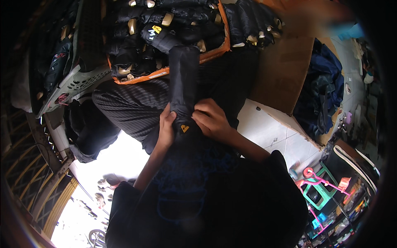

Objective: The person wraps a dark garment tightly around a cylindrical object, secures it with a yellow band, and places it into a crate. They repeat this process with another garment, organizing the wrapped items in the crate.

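A long black fabric bundle [184, 78], shaped like a filled tube, lies lengthwise in front of my body, its far end against the crate. A small yellow triangular mark [185, 128] shows on its near end. My left hand [166, 127] grips the left side near that end, thumb on top. On the opposite side, the fingers of my right hand [211, 120] are curled in and pinched at the edge of the fabric; the exact spot they hold is partly hidden. Beyond it, an orange-rimmed crate [144, 77] is packed with similar black bundles [165, 39] showing beige pieces.
More black bundles [252, 22] lie right of the crate. A grey perforated plastic basket [76, 84] stands at left. At right are an open cardboard box [285, 70], dark blue cloth [320, 82], a green stool [326, 188] and a pink scooter-like toy [316, 177]. My striped-trousered leg [128, 105] is folded beneath.
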`<state>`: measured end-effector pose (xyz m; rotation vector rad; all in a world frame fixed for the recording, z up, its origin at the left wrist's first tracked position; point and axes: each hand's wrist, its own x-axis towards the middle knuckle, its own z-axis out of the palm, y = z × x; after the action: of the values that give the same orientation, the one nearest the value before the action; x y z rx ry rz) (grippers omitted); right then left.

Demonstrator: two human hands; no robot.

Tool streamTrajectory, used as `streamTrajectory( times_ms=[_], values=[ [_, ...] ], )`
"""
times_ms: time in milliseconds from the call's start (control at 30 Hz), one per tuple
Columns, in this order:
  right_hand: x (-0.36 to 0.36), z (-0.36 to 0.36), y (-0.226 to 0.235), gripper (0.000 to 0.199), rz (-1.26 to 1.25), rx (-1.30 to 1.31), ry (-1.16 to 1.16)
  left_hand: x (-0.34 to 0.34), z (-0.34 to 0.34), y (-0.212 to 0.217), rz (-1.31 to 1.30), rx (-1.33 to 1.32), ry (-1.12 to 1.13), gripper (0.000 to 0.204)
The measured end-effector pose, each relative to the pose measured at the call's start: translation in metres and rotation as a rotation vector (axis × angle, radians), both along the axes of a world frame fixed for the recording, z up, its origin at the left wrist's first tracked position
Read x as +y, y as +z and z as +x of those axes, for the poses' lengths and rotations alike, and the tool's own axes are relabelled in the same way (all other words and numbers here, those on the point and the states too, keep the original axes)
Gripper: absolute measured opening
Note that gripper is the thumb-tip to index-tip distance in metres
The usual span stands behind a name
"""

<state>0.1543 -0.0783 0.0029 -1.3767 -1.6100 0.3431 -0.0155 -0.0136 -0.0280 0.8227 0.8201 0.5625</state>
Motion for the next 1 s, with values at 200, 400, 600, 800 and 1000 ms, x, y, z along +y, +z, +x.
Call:
streamTrajectory(
  times_ms=[200,400,600,800,1000],
  values=[
    [-0.002,0.004,0.016,0.015,-0.145,0.099,-0.004,0.004,0.003,0.008,-0.012,-0.059,-0.051,0.057],
    [0.009,0.007,0.029,0.019,-0.225,0.103,0.003,0.003,0.0,0.002,-0.067,-0.088,-0.042,0.063],
    [0.015,0.001,0.025,0.019,-0.057,-0.055,0.035,0.002,-0.001,0.004,-0.008,-0.166,-0.003,0.068],
    [0.012,-0.001,0.024,0.021,-0.212,0.268,0.091,0.0,-0.006,0.002,0.035,-0.013,-0.004,0.065],
    [0.018,-0.002,0.028,0.028,-0.145,0.11,-0.045,0.005,-0.002,0.012,0.074,-0.046,-0.028,0.058]
  ],
)
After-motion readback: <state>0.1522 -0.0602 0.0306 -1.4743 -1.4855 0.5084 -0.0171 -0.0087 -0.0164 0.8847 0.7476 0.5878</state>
